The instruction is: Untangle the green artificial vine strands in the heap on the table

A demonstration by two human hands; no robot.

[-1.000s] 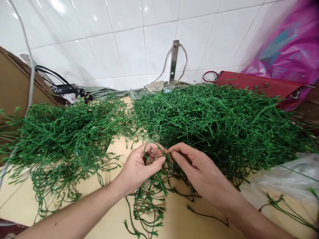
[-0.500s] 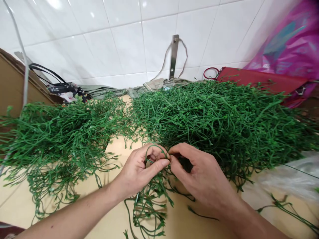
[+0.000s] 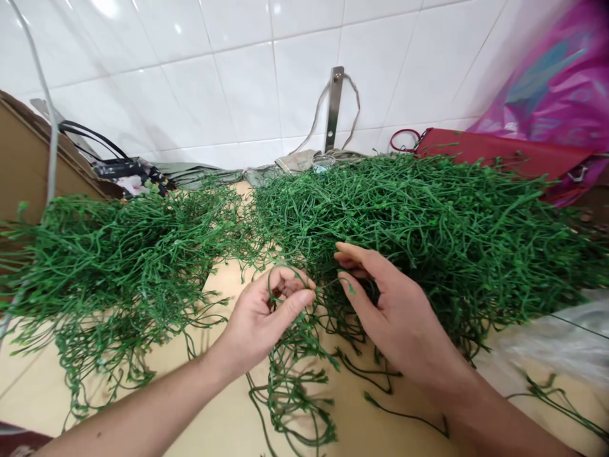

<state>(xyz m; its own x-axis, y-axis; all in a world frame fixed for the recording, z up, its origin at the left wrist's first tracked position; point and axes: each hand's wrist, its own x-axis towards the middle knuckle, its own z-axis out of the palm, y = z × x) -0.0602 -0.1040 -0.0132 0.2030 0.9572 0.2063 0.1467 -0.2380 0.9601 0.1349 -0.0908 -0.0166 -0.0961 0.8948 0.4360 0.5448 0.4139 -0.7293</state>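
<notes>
My left hand (image 3: 266, 317) is closed, with a thin green stem (image 3: 270, 285) looped over its fingers and pinched near the thumb tip. To its right, my right hand (image 3: 394, 311) has thumb and fingers apart, and a small green tip lies against its thumb. A large heap of green plastic-looking stems (image 3: 409, 216) spreads behind and right of my hands. Below my left hand hangs or lies a smaller green cluster (image 3: 299, 387); where it joins the hand is hidden. Another pile of stems (image 3: 118, 254) covers the table's left side.
White tiled wall (image 3: 238, 82) stands behind the pale table (image 3: 228, 279). A cardboard box (image 3: 23, 158) and floral bag (image 3: 133, 178) are at left. At right are a red bag (image 3: 499, 152), pink plastic bag (image 3: 561, 95) and clear plastic (image 3: 561, 343).
My right hand has moved away from my left and its fingers have opened. The left hand has shifted slightly left, keeping the stem. The lower cluster sits a little further right.
</notes>
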